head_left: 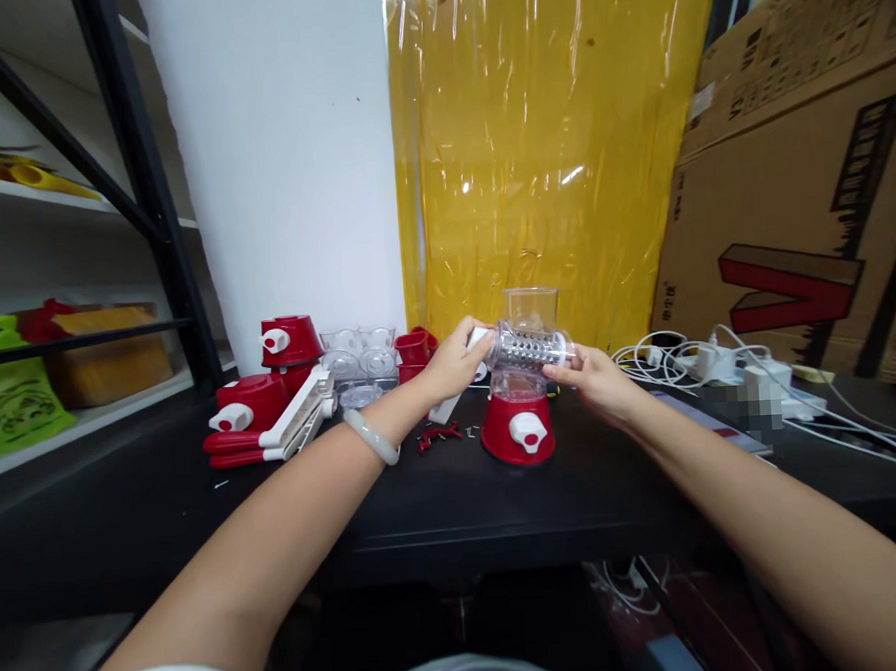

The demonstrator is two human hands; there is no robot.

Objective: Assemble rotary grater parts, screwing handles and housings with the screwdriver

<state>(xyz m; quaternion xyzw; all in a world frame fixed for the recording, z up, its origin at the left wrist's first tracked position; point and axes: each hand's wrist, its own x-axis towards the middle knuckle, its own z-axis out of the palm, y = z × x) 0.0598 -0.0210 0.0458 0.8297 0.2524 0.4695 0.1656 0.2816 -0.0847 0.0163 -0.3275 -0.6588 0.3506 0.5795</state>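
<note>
A clear plastic grater housing stands upright on a red base with a white knob on its front. A metal drum with holes lies sideways inside the housing. My left hand is closed on a white part at the housing's left end. At the right end, my right hand pinches the drum's white-rimmed end between thumb and fingers. Small red parts and tiny screws lie on the table left of the base.
On the black table, red bases, white-and-red handles and clear housings stand left. White cables and adapters lie right, near a large cardboard box. A shelf stands far left.
</note>
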